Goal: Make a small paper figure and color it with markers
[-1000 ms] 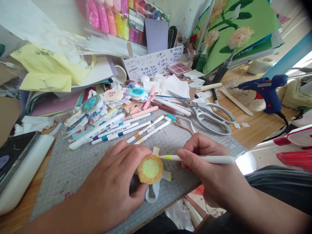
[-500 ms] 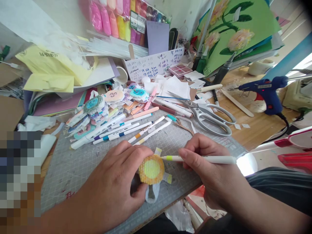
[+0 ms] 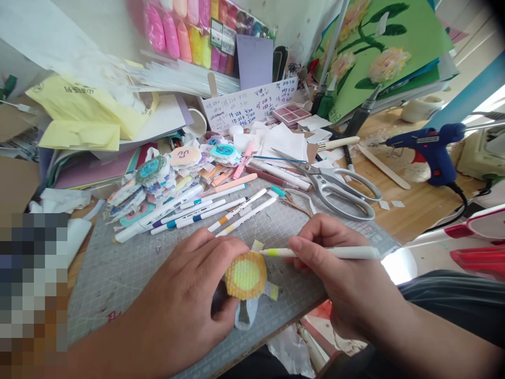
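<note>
A round piece [image 3: 246,275], textured orange at the rim and yellow in the middle, has small yellow-tipped tabs and a white loop with a dark center sticking out from it. My left hand [image 3: 197,287] grips its left side between thumb and fingers. In my right hand [image 3: 331,263] is a white marker with a yellow-green band [image 3: 347,252], pinched between thumb and fingers and pointing left. The marker's tip is at the upper right edge of the round piece, beside the upper tab.
White markers [image 3: 213,208] lie beyond my hands on the grey cutting mat [image 3: 158,268]. Big scissors [image 3: 339,192] rest behind my right hand. Decorated pieces [image 3: 150,169] are piled at the left. A blue glue gun [image 3: 434,150] stands at the right.
The marker and the fingers of my right hand have shifted slightly up and left. The round piece has turned or tilted very slightly in my left hand.
</note>
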